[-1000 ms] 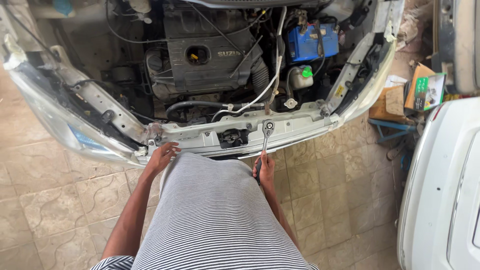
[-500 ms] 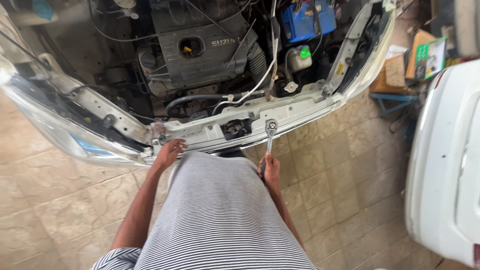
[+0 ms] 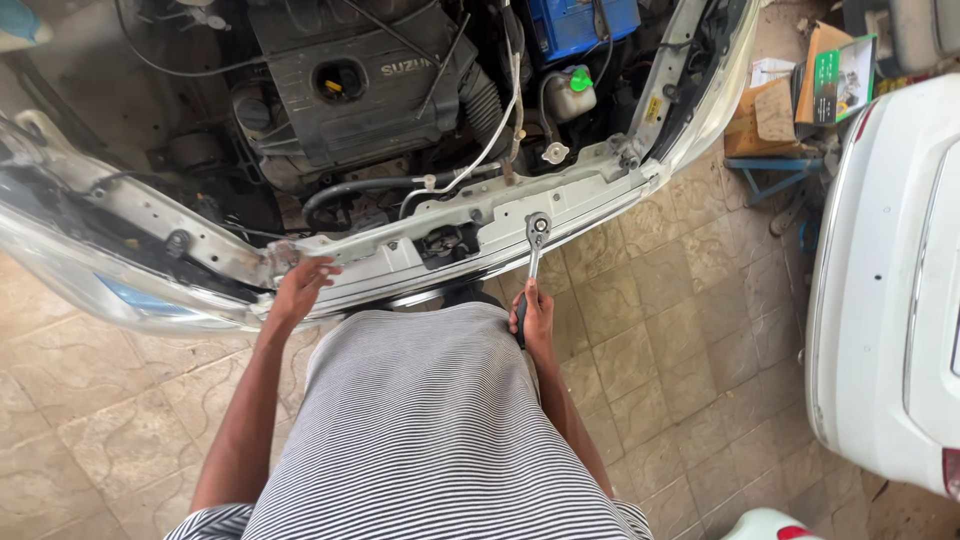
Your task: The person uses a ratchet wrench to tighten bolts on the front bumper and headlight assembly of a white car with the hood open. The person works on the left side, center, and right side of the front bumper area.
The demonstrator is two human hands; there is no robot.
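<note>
Right hand [image 3: 535, 318] closed round ratchet wrench [image 3: 533, 262], its head seated on the front crossmember [image 3: 590, 195]; left hand [image 3: 300, 288] rests spread on the crossmember; keep socket square, brace steady.

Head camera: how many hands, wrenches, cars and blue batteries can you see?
Hands: 2, the left hand resting on the car's front crossmember, the right hand gripping the ratchet wrench
Ratchet wrenches: 1
Cars: 2, the open-fronted silver car and the white car
Blue batteries: 1, the blue battery
Total: 6
</note>
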